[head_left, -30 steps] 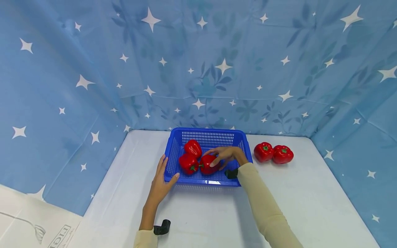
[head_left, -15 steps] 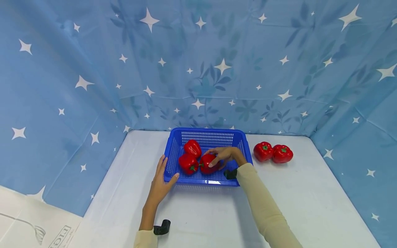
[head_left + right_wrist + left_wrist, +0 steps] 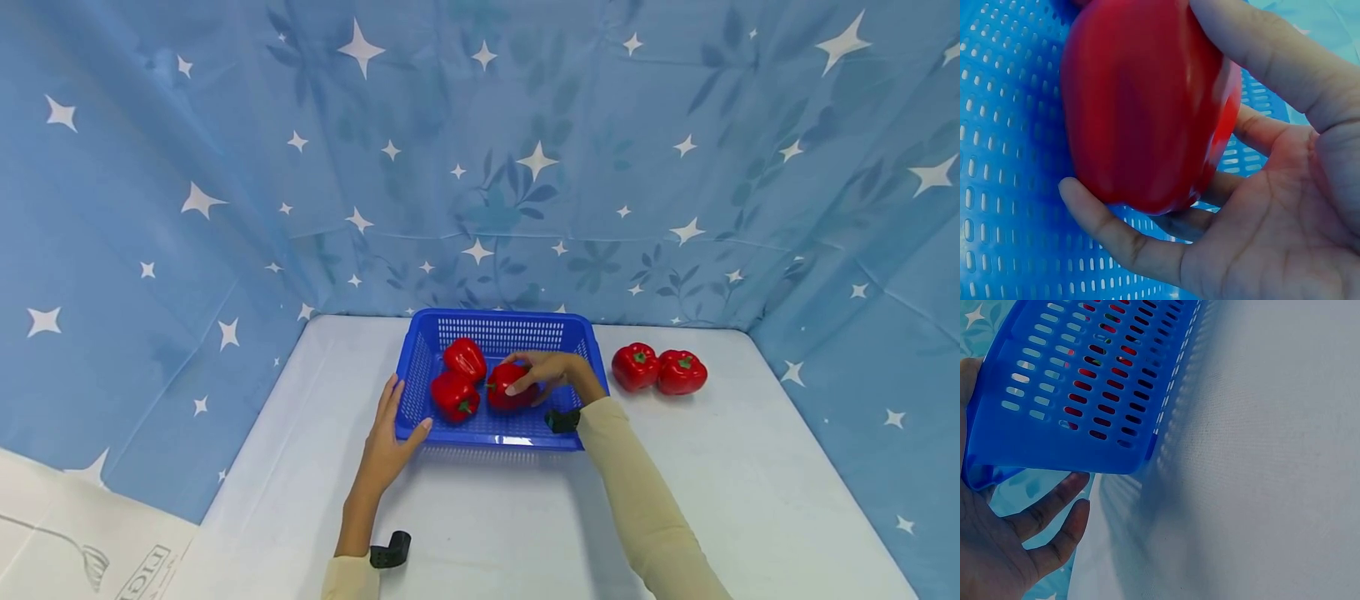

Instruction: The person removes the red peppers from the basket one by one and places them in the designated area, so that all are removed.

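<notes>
My right hand (image 3: 553, 371) grips a red bell pepper (image 3: 510, 387) inside the blue basket (image 3: 495, 442); in the right wrist view the thumb and fingers curl round the pepper (image 3: 1141, 106). Two more red peppers lie at the basket's left side, one (image 3: 465, 360) behind the other (image 3: 454, 396). At the basket's front left corner my left hand (image 3: 384, 450) rests with fingers spread along the rim. In the left wrist view, that hand (image 3: 1016, 544) touches the basket (image 3: 1054, 444) with extended fingers.
Two red peppers, one (image 3: 635, 367) beside the other (image 3: 681, 372), stand on the white table (image 3: 750, 467) right of the basket. A blue curtain (image 3: 480, 167) with white stars hangs behind and at the sides.
The right hand has shifted slightly right and back with its pepper, which now stands apart from the front left pepper. The left hand has hardly moved.
</notes>
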Motion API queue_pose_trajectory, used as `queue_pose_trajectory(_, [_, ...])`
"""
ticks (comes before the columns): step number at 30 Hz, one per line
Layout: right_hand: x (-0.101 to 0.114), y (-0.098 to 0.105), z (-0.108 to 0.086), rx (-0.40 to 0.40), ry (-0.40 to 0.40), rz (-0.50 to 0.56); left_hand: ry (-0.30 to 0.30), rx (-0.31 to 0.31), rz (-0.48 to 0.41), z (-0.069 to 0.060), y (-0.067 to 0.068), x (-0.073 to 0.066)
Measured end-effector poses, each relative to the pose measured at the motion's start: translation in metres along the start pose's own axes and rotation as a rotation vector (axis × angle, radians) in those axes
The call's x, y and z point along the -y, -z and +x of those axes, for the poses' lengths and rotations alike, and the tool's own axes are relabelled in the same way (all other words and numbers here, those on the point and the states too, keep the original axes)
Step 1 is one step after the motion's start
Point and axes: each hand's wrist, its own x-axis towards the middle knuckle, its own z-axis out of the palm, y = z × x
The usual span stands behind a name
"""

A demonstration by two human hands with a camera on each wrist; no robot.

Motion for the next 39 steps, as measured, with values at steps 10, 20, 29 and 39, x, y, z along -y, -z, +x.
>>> queue_pose_trajectory(10, [0.003, 0.004, -0.006, -0.026, 0.001, 0.112, -0.001, 0.005, -0.005, 0.002, 0.002, 0.000])
queue_pose_trajectory(20, [0.004, 0.009, -0.010, -0.031, 0.026, 0.145, 0.000, 0.001, 0.001, 0.002, 0.001, 0.001])
queue_pose_trajectory(29, [0.004, 0.006, -0.012, -0.073, 0.037, 0.127, 0.002, 0.006, -0.008, 0.001, 0.000, 0.000])
queue_pose_trajectory(39, [0.001, 0.006, -0.016, -0.143, 0.100, 0.167, 0.016, 0.007, -0.004, 0.000, -0.001, 0.001])
